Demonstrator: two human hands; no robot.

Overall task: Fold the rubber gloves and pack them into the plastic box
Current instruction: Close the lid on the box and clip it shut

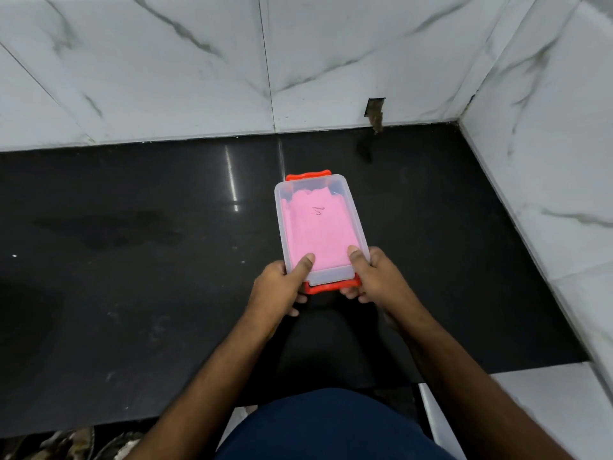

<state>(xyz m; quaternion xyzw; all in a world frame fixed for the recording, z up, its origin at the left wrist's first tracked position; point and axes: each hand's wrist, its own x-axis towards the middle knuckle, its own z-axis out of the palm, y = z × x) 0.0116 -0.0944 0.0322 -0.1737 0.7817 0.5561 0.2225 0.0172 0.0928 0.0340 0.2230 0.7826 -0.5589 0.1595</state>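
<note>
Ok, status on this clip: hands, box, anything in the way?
Left hand and right hand grip the box near end, thumbs on lid. Pink gloves inside, lid on. Nothing in the way.

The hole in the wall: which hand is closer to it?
Right. The right hand grips the box's near right corner, below the hole; the left hand grips the near left corner, farther away.

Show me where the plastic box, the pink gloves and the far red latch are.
plastic box (356, 224): head view, on the clear lid's right rim.
pink gloves (320, 234): head view, middle of the folded pink rubber seen through the lid.
far red latch (308, 176): head view, middle of the latch.
</note>
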